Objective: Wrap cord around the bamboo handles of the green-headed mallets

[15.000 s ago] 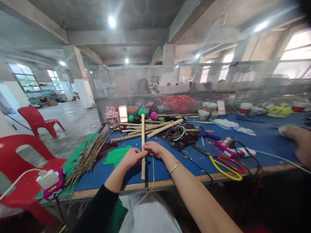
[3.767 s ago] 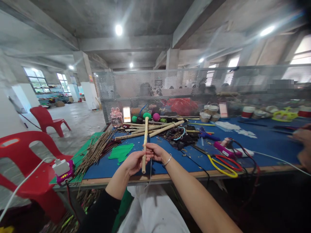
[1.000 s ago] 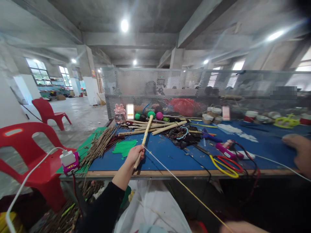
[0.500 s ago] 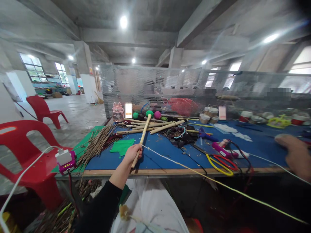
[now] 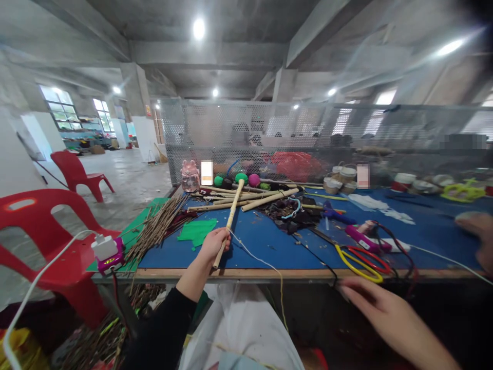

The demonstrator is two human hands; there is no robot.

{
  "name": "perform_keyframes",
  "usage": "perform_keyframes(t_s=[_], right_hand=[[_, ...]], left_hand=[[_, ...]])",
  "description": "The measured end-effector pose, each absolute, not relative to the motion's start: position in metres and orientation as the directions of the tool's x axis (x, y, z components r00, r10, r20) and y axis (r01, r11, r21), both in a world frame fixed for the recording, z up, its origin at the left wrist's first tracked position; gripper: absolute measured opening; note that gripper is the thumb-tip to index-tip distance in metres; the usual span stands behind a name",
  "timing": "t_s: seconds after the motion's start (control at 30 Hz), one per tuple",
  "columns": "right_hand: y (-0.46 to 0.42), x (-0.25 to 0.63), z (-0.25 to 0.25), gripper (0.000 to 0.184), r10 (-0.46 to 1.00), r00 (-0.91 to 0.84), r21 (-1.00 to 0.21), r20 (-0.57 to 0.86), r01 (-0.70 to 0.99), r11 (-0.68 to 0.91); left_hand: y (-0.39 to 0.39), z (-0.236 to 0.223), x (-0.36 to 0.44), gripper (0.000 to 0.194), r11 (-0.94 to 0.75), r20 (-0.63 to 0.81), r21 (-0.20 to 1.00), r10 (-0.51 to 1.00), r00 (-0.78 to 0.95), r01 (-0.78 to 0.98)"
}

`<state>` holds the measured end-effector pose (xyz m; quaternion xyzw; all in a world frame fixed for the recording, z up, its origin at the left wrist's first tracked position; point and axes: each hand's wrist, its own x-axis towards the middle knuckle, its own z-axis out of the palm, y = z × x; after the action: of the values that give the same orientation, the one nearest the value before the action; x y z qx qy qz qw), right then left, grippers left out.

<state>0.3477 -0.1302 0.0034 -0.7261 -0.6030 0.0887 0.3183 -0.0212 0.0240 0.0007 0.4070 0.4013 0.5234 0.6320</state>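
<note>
My left hand (image 5: 216, 244) is closed around a pale bamboo stick (image 5: 234, 208), which slants up and away over the front of the table. A green ball (image 5: 241, 178) sits at the stick's far end; whether they are joined I cannot tell. From beside my grip a thin cream cord (image 5: 262, 262) runs slack to the right, then drops past the table edge over my lap. Nothing shows in my right hand (image 5: 375, 306), slightly blurred below the front edge, thumb and fingers apart. Its fingertips are near a black cord and yellow-handled scissors (image 5: 362, 267).
Thin brown sticks (image 5: 157, 226) and green cloth (image 5: 197, 231) lie left on the blue table (image 5: 254, 249). Bamboo pieces (image 5: 269, 199) and dark scraps (image 5: 288, 213) are behind. A purple tool (image 5: 364, 239) lies right. Another person's hand (image 5: 475, 226) is at far right. A red chair (image 5: 50, 236) stands left.
My right hand has come into view from the lower right. The cord, earlier stretched taut to the right, now hangs slack. My left hand still grips the stick; the view has shifted slightly.
</note>
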Motion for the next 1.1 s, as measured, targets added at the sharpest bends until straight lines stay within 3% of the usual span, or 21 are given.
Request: perform_keyframes(t_s=[0.13, 0.23, 0.3, 0.4, 0.5, 0.63, 0.8, 0.93, 1.0, 1.1], right_hand=[[-0.081, 0.242, 0.03, 0.024, 0.974, -0.163, -0.707, 0.157, 0.671, 0.226], [-0.031, 0.17, 0.038, 0.022, 0.943, -0.216, -0.816, 0.255, 0.475, 0.33], [-0.001, 0.137, 0.039, 0.028, 0.963, -0.189, -0.934, 0.19, 0.268, 0.237], [0.03, 0.112, 0.039, 0.023, 0.938, -0.327, -0.992, -0.119, 0.07, -0.101], [0.039, 0.108, 0.038, 0.027, 0.844, -0.491, -0.976, -0.217, 0.101, -0.192], [0.038, 0.118, 0.03, 0.028, 0.915, -0.358, -0.979, -0.185, 0.152, -0.139], [0.058, 0.122, 0.019, 0.021, 0.971, -0.238, -0.972, 0.036, 0.217, 0.09], [0.07, 0.125, 0.019, 0.024, 0.95, -0.255, -0.915, 0.182, 0.309, 0.258], [0.065, 0.132, 0.023, 0.027, 0.947, -0.305, -0.936, 0.099, 0.295, 0.193], [0.05, 0.149, 0.028, 0.026, 0.882, -0.448, -0.972, -0.146, 0.232, -0.042]], left_hand=[[0.022, 0.003, -0.02, 0.017, 0.114, -0.078, 0.938, 0.99, 0.12, -0.326], [0.02, 0.005, -0.02, 0.017, 0.109, -0.074, 0.944, 0.99, 0.119, -0.313], [0.019, 0.007, -0.02, 0.016, 0.103, -0.07, 0.948, 0.991, 0.116, -0.302], [0.017, 0.009, -0.02, 0.014, 0.098, -0.07, 0.955, 0.992, 0.106, -0.281], [0.016, 0.011, -0.02, 0.014, 0.101, -0.078, 0.961, 0.992, 0.097, -0.259], [0.014, 0.013, -0.017, 0.012, 0.107, -0.091, 0.959, 0.993, 0.074, -0.263], [0.015, 0.012, -0.015, 0.017, 0.118, -0.106, 0.954, 0.993, 0.057, -0.275], [0.019, 0.009, -0.017, 0.024, 0.145, -0.141, 0.942, 0.989, 0.035, -0.301], [0.02, 0.009, -0.019, 0.027, 0.169, -0.162, 0.935, 0.986, 0.047, -0.311], [0.019, 0.011, -0.02, 0.029, 0.199, -0.188, 0.918, 0.98, 0.064, -0.344]])
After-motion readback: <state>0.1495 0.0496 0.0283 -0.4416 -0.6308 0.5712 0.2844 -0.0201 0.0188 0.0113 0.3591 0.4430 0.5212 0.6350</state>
